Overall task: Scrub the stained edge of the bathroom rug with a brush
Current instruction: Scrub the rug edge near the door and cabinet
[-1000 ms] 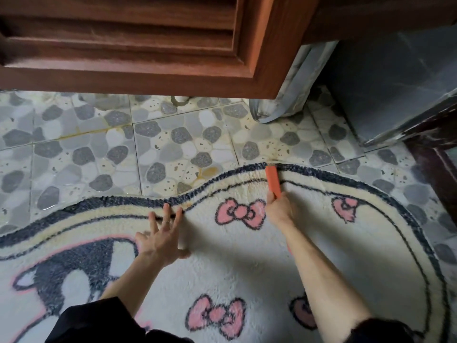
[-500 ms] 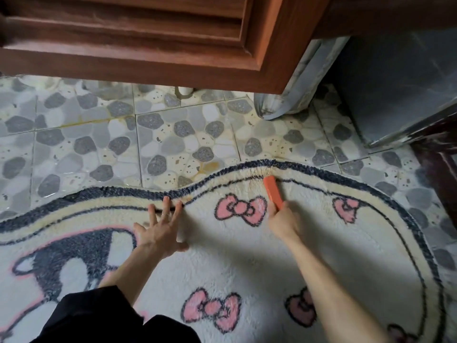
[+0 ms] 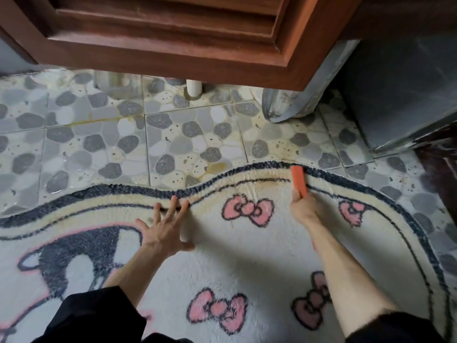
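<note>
Cream rug [image 3: 247, 256], seemingly yellow-stained edge [image 3: 267, 175]

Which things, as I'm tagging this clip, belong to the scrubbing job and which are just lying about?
Job: rug, its stained edge, orange brush, right hand gripping the brush, left hand pressing the rug.
Lying about: wooden door, white pipe, grey plastic bundle.

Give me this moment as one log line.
right hand: grips orange brush at rug edge | left hand: flat on rug | stain: yellowish, beside brush
</note>
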`<act>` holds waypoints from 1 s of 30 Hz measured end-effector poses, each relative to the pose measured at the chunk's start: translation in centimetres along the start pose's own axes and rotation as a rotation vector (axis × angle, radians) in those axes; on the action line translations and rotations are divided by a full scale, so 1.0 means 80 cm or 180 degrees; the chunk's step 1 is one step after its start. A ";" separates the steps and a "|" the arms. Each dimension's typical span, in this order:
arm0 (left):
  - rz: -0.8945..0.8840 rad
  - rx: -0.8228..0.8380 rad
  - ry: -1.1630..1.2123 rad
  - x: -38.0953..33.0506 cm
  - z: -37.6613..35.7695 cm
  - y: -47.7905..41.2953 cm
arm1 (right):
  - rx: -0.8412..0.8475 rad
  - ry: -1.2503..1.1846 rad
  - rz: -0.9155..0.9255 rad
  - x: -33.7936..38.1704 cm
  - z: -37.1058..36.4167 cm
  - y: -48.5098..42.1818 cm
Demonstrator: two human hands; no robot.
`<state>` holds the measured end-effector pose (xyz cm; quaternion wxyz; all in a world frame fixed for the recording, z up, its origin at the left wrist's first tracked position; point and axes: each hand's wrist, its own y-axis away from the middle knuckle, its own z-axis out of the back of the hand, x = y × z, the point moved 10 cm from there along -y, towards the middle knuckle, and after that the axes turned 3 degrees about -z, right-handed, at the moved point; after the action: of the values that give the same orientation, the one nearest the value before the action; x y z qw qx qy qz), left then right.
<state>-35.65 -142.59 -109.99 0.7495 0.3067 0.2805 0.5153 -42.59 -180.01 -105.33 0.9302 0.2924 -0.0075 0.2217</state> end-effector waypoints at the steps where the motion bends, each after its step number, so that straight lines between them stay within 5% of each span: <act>1: -0.0015 -0.0005 -0.0029 -0.001 -0.001 -0.003 | -0.0071 0.0084 -0.0179 -0.015 0.007 -0.007; 4: 0.0040 0.0078 -0.0010 -0.005 -0.002 -0.004 | -0.0037 -0.0125 -0.0148 0.024 -0.052 0.025; 8: -0.0038 0.0007 0.0022 0.003 -0.001 -0.005 | 0.0461 0.0438 0.0905 0.094 -0.100 0.082; 12: -0.0113 -0.0019 0.0062 0.007 -0.006 -0.006 | -0.0117 0.0439 0.0091 0.016 0.010 0.019; 15: -0.0073 -0.0010 0.0059 0.005 -0.005 -0.010 | 0.0050 -0.0130 -0.0293 0.013 -0.016 0.032; 20: -0.0119 0.0005 0.0143 0.008 -0.008 -0.008 | 0.0546 0.0564 0.0956 0.093 -0.114 0.084; 26: -0.0296 -0.0163 0.0298 0.010 -0.007 -0.004 | -0.0137 0.0158 -0.0240 0.018 -0.033 0.026; 28: -0.0420 -0.0276 0.0407 0.012 -0.008 -0.001 | 0.0012 0.0023 -0.0097 0.063 -0.092 0.067; 30: -0.0460 -0.0544 0.0686 0.028 -0.006 0.005 | 0.0479 0.0304 0.0667 0.130 -0.168 0.130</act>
<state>-35.59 -140.29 -110.24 0.7735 0.1638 0.3358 0.5120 -39.14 -160.83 -109.34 0.8767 0.3480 0.0229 0.3313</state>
